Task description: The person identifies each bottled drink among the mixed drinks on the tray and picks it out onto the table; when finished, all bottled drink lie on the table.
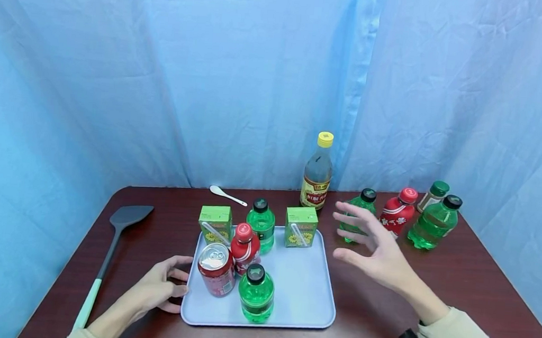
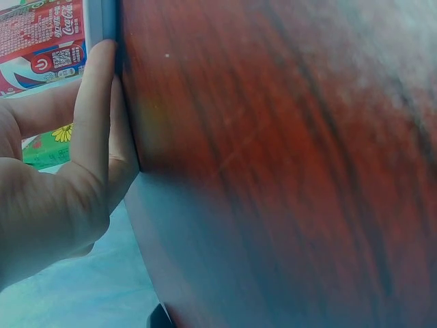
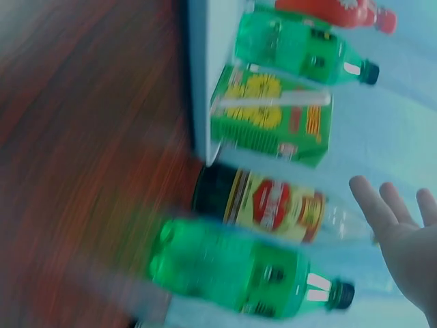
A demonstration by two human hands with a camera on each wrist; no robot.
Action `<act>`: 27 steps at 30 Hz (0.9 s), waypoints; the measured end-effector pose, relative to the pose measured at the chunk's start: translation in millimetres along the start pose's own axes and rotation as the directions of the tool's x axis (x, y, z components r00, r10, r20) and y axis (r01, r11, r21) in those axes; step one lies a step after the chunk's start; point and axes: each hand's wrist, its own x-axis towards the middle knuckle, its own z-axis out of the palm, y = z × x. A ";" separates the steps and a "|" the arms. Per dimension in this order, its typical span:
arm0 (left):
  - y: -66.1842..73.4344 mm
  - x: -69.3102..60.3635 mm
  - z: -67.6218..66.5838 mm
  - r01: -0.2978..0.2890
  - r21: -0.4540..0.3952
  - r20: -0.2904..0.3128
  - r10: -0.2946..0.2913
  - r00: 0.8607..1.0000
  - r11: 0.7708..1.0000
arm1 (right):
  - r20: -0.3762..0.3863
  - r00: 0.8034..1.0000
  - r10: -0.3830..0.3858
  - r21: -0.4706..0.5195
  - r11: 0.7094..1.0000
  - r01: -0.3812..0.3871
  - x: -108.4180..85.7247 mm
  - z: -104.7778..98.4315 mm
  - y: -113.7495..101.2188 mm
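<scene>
A light-blue tray (image 1: 304, 291) lies on the table, with my left hand (image 1: 157, 286) at its left edge. In the left wrist view, a straight finger of that hand touches the tray's rim. On the tray stand a red soda can (image 1: 216, 279), a red bottle (image 1: 245, 254), two green juice boxes (image 1: 301, 234) and two green bottles, one near the front (image 1: 256, 298). My right hand (image 1: 381, 249) is raised right of the tray, fingers spread, holding nothing. Behind it stands a green bottle (image 1: 353, 231), partly hidden by the fingers.
Further right stand a red bottle (image 1: 395, 216), another green bottle (image 1: 434, 224) and a small green-capped jar (image 1: 433, 195). A yellow-capped bottle (image 1: 317, 178) and a white spoon (image 1: 228, 195) are at the back. A spatula (image 1: 110, 252) lies along the left side.
</scene>
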 end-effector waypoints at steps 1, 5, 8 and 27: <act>0.1 -0.1 -0.1 0.001 -0.001 -0.001 -0.001 1.000 1.000 | 0.022 1.000 0.021 0.003 1.000 -0.021 2.9 5.0 -0.4; 0.7 -0.5 -0.5 0.006 0.001 -0.010 -0.006 1.000 1.000 | 0.093 0.994 0.051 0.036 0.998 -0.055 13.6 23.5 0.4; 1.1 -0.2 -0.2 0.011 0.005 -0.017 -0.011 1.000 1.000 | 0.138 0.990 0.039 0.065 0.997 -0.049 20.8 35.6 4.6; 0.9 0.6 0.8 0.016 0.007 -0.022 -0.016 1.000 1.000 | 0.284 0.958 0.027 0.114 0.992 -0.061 54.1 108.6 12.5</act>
